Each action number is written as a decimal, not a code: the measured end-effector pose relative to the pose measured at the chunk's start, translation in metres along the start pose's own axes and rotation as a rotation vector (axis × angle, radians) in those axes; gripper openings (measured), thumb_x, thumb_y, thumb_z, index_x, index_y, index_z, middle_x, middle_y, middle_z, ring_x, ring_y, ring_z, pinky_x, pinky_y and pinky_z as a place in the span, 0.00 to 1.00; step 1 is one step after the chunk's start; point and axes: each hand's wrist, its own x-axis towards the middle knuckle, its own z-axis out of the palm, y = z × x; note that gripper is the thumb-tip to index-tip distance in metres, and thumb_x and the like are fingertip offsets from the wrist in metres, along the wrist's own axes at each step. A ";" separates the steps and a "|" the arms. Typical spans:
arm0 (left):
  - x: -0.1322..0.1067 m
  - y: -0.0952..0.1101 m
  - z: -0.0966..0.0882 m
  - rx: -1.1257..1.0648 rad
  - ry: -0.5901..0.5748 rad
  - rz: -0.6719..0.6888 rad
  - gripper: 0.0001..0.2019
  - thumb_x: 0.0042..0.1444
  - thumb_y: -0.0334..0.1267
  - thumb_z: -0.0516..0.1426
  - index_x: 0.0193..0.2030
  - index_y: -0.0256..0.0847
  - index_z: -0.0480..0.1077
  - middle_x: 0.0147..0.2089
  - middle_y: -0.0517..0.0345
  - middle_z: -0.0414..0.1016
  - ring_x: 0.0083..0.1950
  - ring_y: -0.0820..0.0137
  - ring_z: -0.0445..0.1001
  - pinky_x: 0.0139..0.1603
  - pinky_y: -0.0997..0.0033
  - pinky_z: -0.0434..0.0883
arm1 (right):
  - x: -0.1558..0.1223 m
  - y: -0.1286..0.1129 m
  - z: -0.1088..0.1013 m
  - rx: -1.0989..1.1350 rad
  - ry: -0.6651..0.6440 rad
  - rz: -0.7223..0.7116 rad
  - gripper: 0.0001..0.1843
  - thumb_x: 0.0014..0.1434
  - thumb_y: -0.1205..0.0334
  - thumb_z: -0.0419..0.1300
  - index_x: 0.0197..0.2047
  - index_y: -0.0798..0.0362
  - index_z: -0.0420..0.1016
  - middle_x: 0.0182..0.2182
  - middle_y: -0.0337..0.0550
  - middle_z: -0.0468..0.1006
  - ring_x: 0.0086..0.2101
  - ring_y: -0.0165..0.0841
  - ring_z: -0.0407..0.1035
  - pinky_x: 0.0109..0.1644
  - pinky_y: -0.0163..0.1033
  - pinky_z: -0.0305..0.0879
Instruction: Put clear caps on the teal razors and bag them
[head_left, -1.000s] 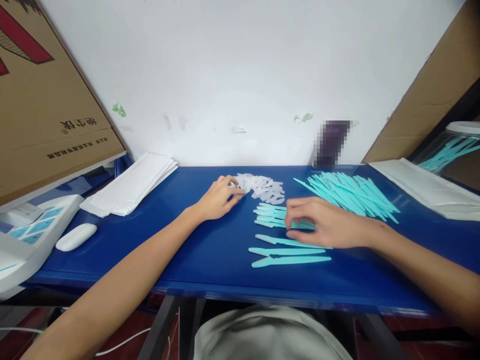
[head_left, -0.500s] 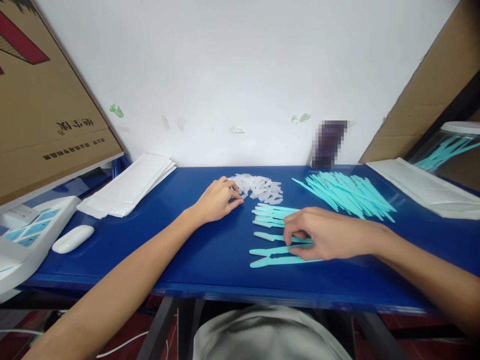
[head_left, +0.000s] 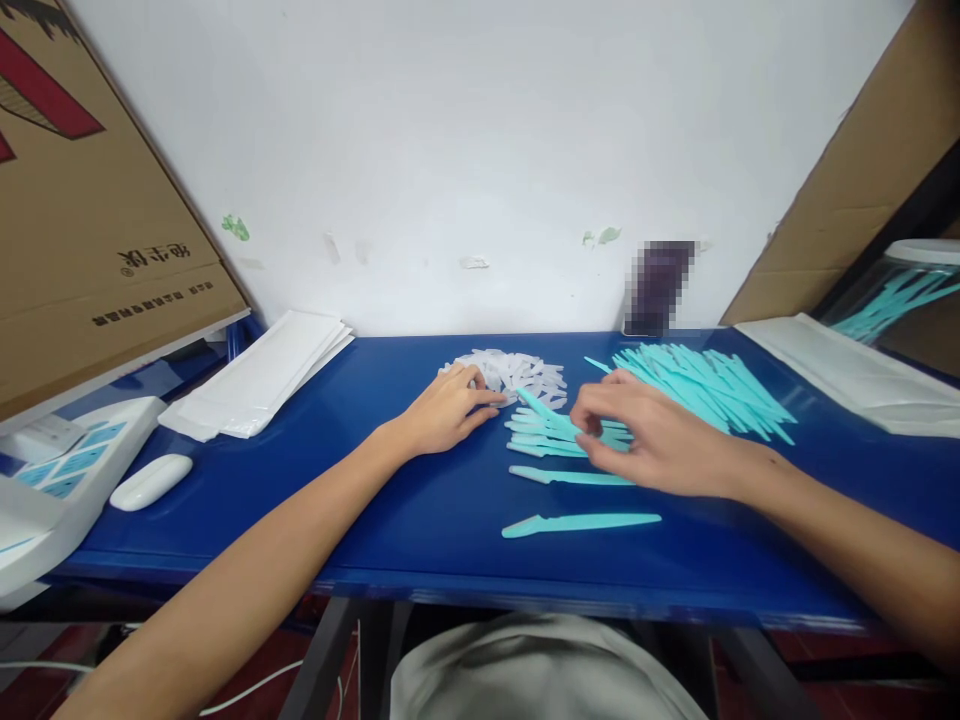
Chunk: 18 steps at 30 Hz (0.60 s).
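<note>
My right hand (head_left: 637, 430) pinches a teal eyebrow razor (head_left: 544, 410), lifted at a slant with its blade end pointing up and left. Below it, several more razors lie side by side on the blue table. Two of them are set apart: one razor (head_left: 562, 477) partly under my hand and another razor (head_left: 592, 522) nearer the table edge. My left hand (head_left: 450, 408) rests at the left side of a heap of small translucent plastic caps (head_left: 536, 370). Its thumb and index finger are brought together at the heap's front edge; whether a cap is between them is unclear.
A large pile of teal razors (head_left: 712, 390) lies at the back right. White packets (head_left: 262, 375) and a white oval case (head_left: 151, 482) are at left, near a white tray (head_left: 90, 500). At right are another white packet (head_left: 847, 370) and a clear jar (head_left: 900, 290).
My right hand has picked one razor from the near end of the row and raised it up toward the caps. My left hand has shifted slightly right, its fingertips moving along the heap.
</note>
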 end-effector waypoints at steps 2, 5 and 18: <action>0.001 0.000 -0.001 0.020 -0.009 0.003 0.18 0.71 0.45 0.51 0.59 0.47 0.75 0.49 0.48 0.71 0.49 0.60 0.69 0.51 0.60 0.65 | 0.001 0.004 0.002 -0.033 0.094 0.022 0.06 0.62 0.65 0.54 0.32 0.51 0.65 0.29 0.38 0.72 0.29 0.31 0.65 0.39 0.39 0.59; 0.000 -0.001 -0.005 0.073 -0.022 -0.014 0.16 0.69 0.45 0.53 0.53 0.45 0.79 0.47 0.49 0.76 0.50 0.58 0.70 0.49 0.59 0.65 | 0.003 0.012 0.006 -0.037 0.120 0.077 0.05 0.64 0.64 0.54 0.35 0.52 0.66 0.31 0.39 0.72 0.26 0.29 0.66 0.33 0.37 0.58; -0.003 -0.001 -0.006 -0.006 -0.042 -0.022 0.17 0.68 0.32 0.51 0.59 0.39 0.72 0.48 0.46 0.77 0.51 0.59 0.75 0.50 0.61 0.71 | 0.002 0.021 0.012 -0.113 0.052 0.169 0.14 0.68 0.56 0.50 0.41 0.51 0.75 0.33 0.44 0.80 0.29 0.35 0.71 0.33 0.39 0.58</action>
